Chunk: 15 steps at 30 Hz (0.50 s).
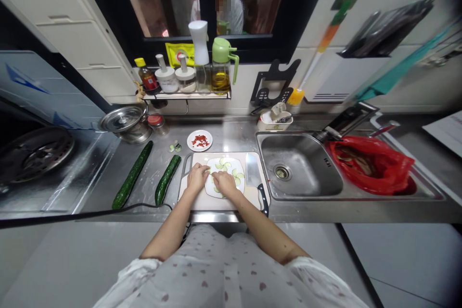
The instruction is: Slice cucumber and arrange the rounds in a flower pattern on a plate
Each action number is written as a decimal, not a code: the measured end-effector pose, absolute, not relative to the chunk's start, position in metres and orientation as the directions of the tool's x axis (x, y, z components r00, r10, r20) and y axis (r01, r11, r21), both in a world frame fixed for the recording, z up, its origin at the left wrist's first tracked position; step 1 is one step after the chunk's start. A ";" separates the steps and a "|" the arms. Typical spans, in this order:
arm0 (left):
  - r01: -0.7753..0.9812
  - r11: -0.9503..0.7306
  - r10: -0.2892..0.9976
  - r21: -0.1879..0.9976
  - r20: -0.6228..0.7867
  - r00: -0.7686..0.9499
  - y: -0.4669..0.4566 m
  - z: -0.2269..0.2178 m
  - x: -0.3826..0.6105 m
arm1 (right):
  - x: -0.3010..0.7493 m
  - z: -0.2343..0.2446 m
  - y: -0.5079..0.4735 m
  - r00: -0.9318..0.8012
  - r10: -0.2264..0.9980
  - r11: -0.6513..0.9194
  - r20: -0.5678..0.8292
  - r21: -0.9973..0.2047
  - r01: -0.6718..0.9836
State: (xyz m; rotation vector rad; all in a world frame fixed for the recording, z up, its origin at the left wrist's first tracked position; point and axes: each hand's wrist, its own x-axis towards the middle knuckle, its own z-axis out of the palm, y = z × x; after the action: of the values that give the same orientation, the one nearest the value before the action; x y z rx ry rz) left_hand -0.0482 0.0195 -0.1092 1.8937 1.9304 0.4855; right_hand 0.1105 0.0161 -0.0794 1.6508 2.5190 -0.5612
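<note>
A white plate [231,162] with several pale cucumber slices [238,173] lies on a white cutting board [216,202]. My left hand [197,178] rests on the plate's left rim with fingers curled. My right hand [224,183] is over the plate's near part, fingers bent down among the slices; what either hand holds is hidden. A cleaver [254,173] lies on the board's right side, handle toward me. Two whole cucumbers, a long one [133,174] and a shorter one [167,179], lie on the steel counter left of the board.
A small dish of red bits [199,140] and cucumber ends [175,147] sit behind the board. A sink [299,168] is to the right, with a red bag [371,163]. A pot [126,122] and stove [32,151] are left. Bottles stand on a shelf [187,95]. A black cable [108,211] runs along the counter edge.
</note>
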 end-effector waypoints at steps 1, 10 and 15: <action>0.858 0.031 0.999 0.513 -0.035 -0.016 0.019 -0.110 -0.048 | 0.111 -0.080 0.015 -0.414 0.871 0.349 -0.263 -0.261 0.900; 0.833 0.052 0.999 0.552 -0.044 -0.033 0.023 -0.112 -0.046 | 0.105 -0.078 0.012 -0.390 0.872 0.316 -0.297 -0.267 0.910; 0.824 0.046 0.999 0.565 -0.039 -0.030 0.023 -0.112 -0.046 | 0.106 -0.077 0.011 -0.384 0.879 0.315 -0.282 -0.261 0.913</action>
State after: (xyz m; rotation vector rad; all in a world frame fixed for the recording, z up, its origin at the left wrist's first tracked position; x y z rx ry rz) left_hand -0.0457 0.0228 -0.1121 1.8289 1.9068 0.5521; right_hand 0.1058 0.0109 -0.0775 1.6912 2.4755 -0.5830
